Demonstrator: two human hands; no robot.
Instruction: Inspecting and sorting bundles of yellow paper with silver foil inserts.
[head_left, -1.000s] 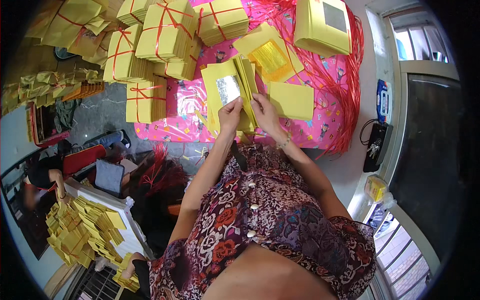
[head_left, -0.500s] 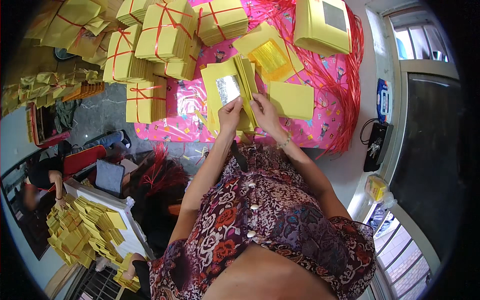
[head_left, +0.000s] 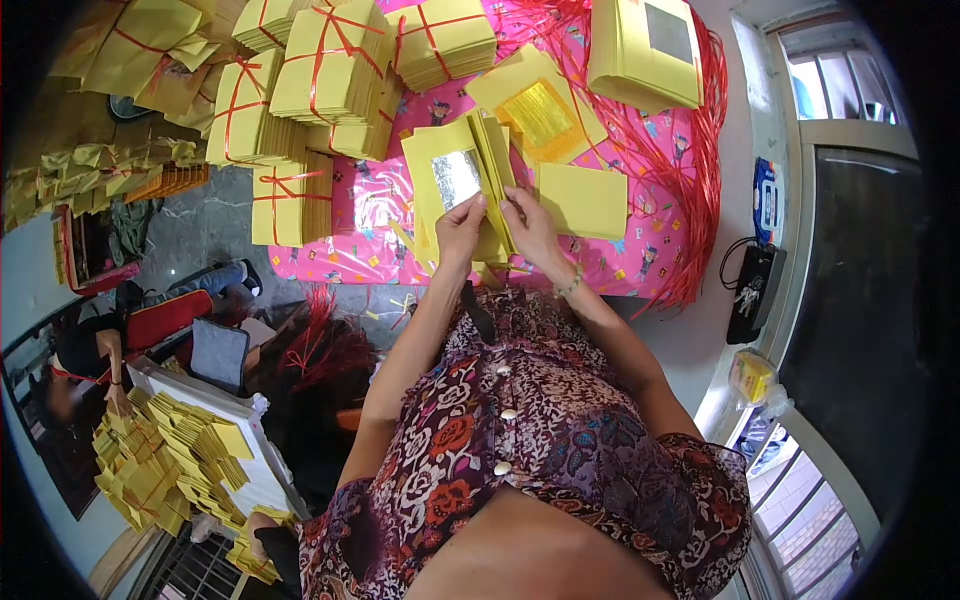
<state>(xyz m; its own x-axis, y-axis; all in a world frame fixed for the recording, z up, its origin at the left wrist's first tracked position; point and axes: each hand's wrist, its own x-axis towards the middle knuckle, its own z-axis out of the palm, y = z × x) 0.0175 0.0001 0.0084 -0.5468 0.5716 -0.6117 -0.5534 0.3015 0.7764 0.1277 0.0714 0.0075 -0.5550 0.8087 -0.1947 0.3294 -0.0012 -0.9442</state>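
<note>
Both my hands are at a loose bundle of yellow paper sheets [head_left: 425, 180] near the front of the table; the top sheet bears a silver foil rectangle [head_left: 456, 178]. My left hand [head_left: 460, 232] is closed in a pinch at the near edge of the sheets, beside the foil. Just right of it, my right hand [head_left: 530, 230] has its fingers bent round the raised, fanned part of the bundle [head_left: 492, 150]. A flat yellow stack [head_left: 582, 202] lies to the right of my right hand. Behind the bundle rests a yellow sheet with a gold foil patch [head_left: 540, 110].
Yellow paper blocks tied with red ribbon [head_left: 325, 65] are piled at the back left of the pink patterned table cover [head_left: 370, 215]. Long red ribbons [head_left: 695, 200] hang along the right. A thick paper stack [head_left: 640, 55] stands behind. At lower left, another person's hand [head_left: 118, 400] reaches over yellow papers.
My hands and the yellow sheets stay nearly in place. At the lower left, the other person's arm has shifted slightly.
</note>
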